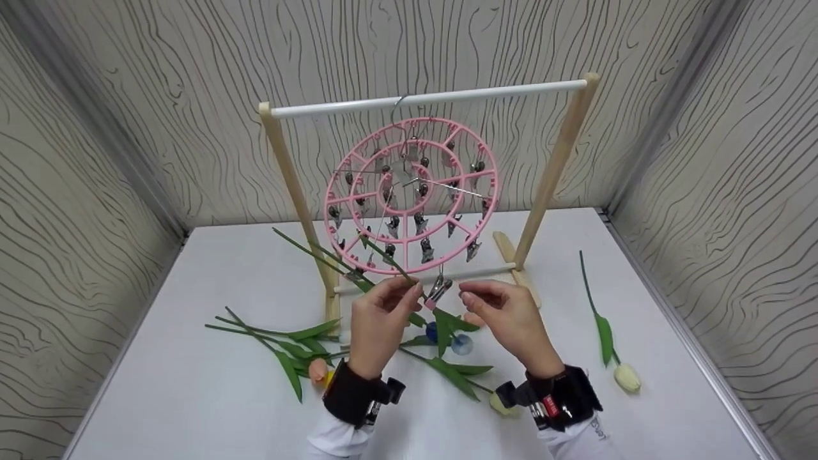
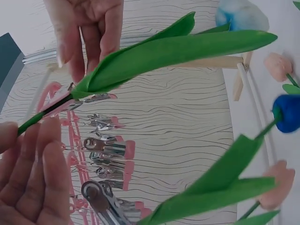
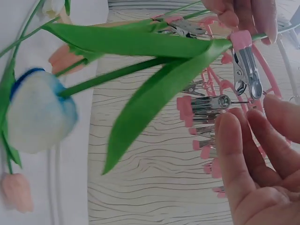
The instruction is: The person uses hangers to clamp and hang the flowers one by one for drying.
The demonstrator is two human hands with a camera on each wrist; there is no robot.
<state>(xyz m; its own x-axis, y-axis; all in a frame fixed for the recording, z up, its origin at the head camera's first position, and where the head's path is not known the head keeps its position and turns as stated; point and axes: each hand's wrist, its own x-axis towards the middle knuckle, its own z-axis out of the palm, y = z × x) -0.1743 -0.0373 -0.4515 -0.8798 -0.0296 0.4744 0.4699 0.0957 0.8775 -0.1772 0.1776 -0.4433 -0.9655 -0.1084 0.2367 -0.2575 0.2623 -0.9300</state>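
Observation:
My left hand (image 1: 377, 326) pinches the green stem of a blue-and-white artificial tulip (image 1: 462, 345) between thumb and fingers. The flower points down and toward me. A metal clip (image 1: 439, 291) with pink tips, at the near rim of a round pink hanger (image 1: 496, 172), has its tips on that stem just above the leaves. Close beside the clip's handles, my right hand (image 1: 511, 319) holds nothing; in the right wrist view its thumb and fingers (image 3: 229, 140) are apart. A dark blue tulip (image 1: 432, 331) shows behind, partly covered by leaves.
The hanger hooks over a white rail (image 1: 486, 94) between wooden posts (image 1: 556, 172), with several more clips dangling. Peach (image 1: 318, 370) and yellow tulips lie on the left of the white table (image 1: 192, 396). One white tulip (image 1: 627, 378) lies at right, another (image 1: 501, 404) near the right wrist.

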